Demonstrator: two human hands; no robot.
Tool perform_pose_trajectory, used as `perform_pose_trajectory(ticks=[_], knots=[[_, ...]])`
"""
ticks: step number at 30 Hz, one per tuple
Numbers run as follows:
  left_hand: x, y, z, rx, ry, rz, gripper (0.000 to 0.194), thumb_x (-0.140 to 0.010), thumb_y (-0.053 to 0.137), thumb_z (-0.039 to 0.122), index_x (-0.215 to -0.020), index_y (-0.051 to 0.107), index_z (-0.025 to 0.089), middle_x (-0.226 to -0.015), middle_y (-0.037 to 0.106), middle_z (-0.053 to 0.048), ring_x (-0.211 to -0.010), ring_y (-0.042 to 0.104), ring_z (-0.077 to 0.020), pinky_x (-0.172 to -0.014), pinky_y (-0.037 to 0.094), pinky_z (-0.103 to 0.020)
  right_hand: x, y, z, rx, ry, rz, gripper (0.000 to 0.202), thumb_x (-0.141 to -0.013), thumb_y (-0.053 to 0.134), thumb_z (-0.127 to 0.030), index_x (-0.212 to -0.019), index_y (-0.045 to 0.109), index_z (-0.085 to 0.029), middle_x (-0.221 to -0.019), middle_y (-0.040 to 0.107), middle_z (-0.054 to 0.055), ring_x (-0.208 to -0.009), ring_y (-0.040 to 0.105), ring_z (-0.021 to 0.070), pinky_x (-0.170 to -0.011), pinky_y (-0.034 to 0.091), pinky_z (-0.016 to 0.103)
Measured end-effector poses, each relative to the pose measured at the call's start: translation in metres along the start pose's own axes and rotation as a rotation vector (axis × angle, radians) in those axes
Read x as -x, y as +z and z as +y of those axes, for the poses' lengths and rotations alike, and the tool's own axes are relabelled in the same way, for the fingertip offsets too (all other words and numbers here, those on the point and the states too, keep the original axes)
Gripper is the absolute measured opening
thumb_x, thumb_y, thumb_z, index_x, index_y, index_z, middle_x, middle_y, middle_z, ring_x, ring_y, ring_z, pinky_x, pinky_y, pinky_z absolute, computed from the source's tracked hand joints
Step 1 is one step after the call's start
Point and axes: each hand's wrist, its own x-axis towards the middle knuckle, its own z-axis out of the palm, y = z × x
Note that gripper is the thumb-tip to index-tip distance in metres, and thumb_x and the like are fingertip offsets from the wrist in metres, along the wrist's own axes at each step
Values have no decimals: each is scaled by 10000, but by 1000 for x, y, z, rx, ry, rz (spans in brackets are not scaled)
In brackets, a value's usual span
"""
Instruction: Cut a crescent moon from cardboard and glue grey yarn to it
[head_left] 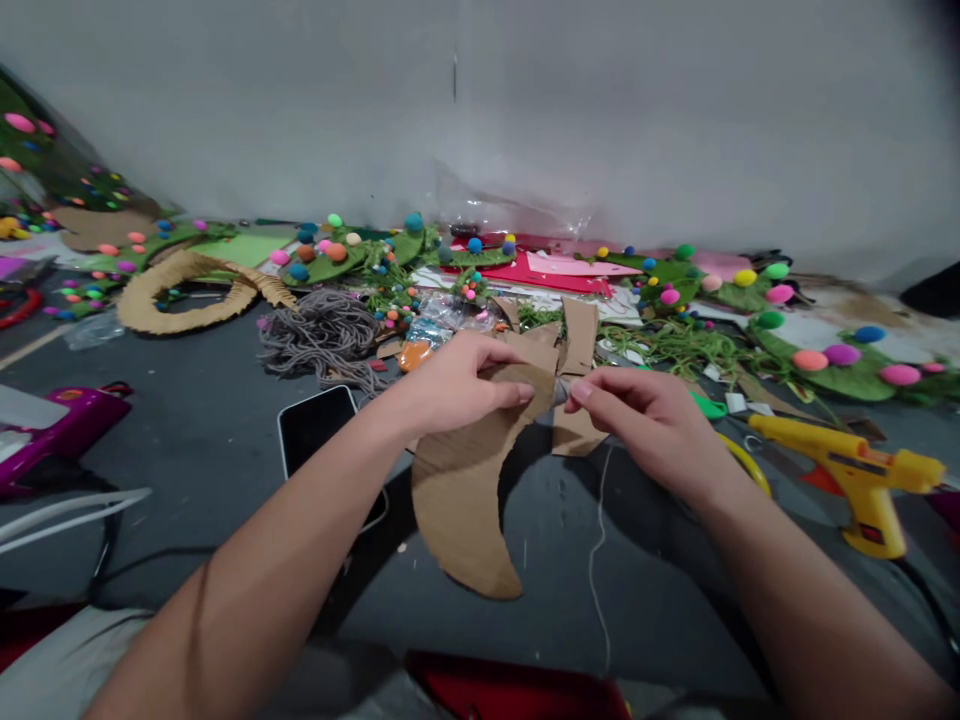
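Note:
A brown cardboard crescent (461, 505) is held above the dark table, its lower point hanging toward me. My left hand (465, 385) grips its upper part, thumb on the near face and fingers behind. At the crescent's right tip is a short band of grey yarn (561, 390). My right hand (652, 415) pinches the yarn there between thumb and fingers. A thin pale strand (596, 550) hangs down below my right hand toward the table's near edge. Behind the crescent lie cardboard scraps (579, 335).
A tangled heap of grey yarn (322, 335) lies behind a phone (315, 425). At right rests a yellow glue gun (855, 475); at left, a purple tool (64, 435). Green leaf shapes with pompoms (840, 365) and a tan ring (139, 295) line the back.

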Motion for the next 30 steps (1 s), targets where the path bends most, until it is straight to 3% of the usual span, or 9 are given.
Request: perform_pose_trajectory(ticks=[7, 15, 21, 26, 30], knots=[[-2, 2, -4, 206, 36, 294, 326, -818, 770, 364, -1073, 787, 160, -1045, 786, -91, -879, 704, -213, -764, 530, -319, 2, 19, 2, 74, -77, -62, 343, -1018, 527, -436, -834, 668, -184, -716, 561, 6, -649, 463, 142, -578, 349, 279], [-2, 1, -6, 418, 56, 328, 361, -736, 868, 377, -1044, 801, 203, -1038, 790, -51, -858, 701, -190, -776, 540, -297, -2, 17, 6, -23, -54, -75, 376, -1001, 550, -465, -776, 637, -176, -660, 463, -24, -605, 381, 118, -555, 297, 275], [1, -3, -2, 516, 51, 255, 351, -736, 881, 340, -1052, 801, 210, -1026, 792, -43, -850, 710, -182, -762, 550, -273, -6, 13, 11, -305, 117, -161, 416, -923, 647, -558, -874, 711, -149, -595, 375, -54, -545, 314, 100, -516, 226, 266], [7, -4, 5, 505, -16, 76, 367, -728, 890, 337, -1056, 801, 198, -946, 791, -51, -777, 711, -178, -698, 548, -263, -10, 2, 21, -663, 312, -257, 370, -830, 766, -508, -800, 665, -154, -487, 306, -97, -477, 199, 70, -496, 138, 254], [9, -5, 7, 376, -9, -76, 316, -761, 863, 326, -1041, 805, 190, -939, 793, -55, -774, 711, -175, -685, 535, -249, -12, -4, 23, -729, 362, -261, 374, -832, 773, -455, -690, 562, -181, -501, 327, -89, -470, 193, 60, -480, 153, 245]])
